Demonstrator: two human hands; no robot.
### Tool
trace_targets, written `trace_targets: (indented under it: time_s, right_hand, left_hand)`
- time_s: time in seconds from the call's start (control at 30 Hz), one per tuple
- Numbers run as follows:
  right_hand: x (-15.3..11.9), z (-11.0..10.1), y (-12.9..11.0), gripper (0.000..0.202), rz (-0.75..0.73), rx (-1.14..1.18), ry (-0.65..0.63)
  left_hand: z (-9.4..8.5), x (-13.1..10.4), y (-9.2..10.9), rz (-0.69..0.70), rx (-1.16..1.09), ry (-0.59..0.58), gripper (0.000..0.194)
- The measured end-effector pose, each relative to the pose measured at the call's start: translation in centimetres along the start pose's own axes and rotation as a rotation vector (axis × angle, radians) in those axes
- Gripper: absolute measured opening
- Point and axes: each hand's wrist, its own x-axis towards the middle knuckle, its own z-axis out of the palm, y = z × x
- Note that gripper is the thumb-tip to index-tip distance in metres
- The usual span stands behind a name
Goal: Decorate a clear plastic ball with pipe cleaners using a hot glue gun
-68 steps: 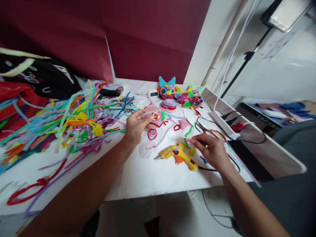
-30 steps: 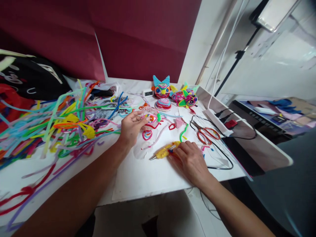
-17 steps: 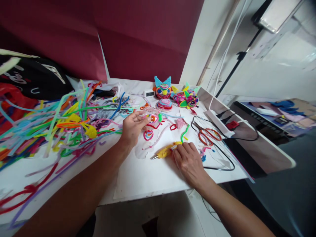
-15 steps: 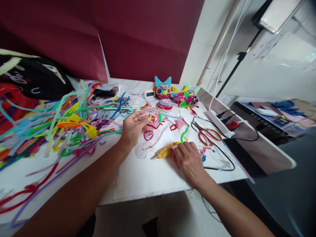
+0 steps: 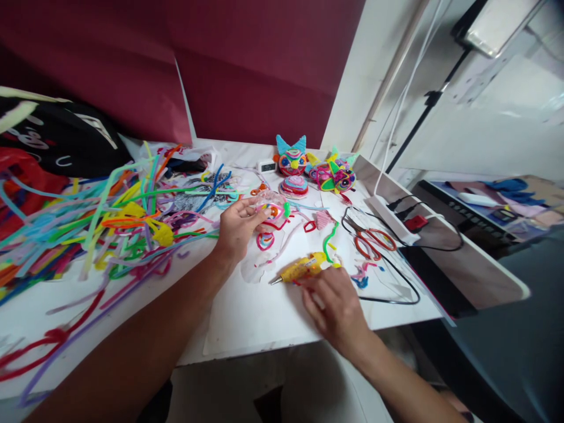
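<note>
The left hand (image 5: pixel 238 228) is pinching the clear piece (image 5: pixel 272 209) over the counter (image 5: pixel 251 326); the right hand (image 5: pixel 339 308), apart from it, is partly covering the yellow glue gun (image 5: pixel 304 268), and I'm not seeing whether it's gripping. I'm fearing a snag, since a green strand (image 5: pixel 326 242) is lying just beside the gun.
</note>
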Motion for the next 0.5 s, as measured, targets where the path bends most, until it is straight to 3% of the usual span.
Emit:
trace_targets:
  time_s: [0.13,0.27,0.5]
  right_hand:
    - [-0.9,2.0,-1.8,0.019,-0.172,-0.155,-0.129]
    - [-1.1,2.4,-1.9,0.009,-0.200,-0.128,-0.223]
    - [0.5,1.1,-0.6,0.020,-0.220,0.067,-0.148]
  left_hand:
    - [0.0,-0.1,0.1,-0.015,0.003,-0.006,0.053]
    - [0.0,-0.4,0.4,0.004,0.018,-0.014,0.054]
    - [-0.1,-0.5,0.4,0.042,0.086,-0.046,0.057]
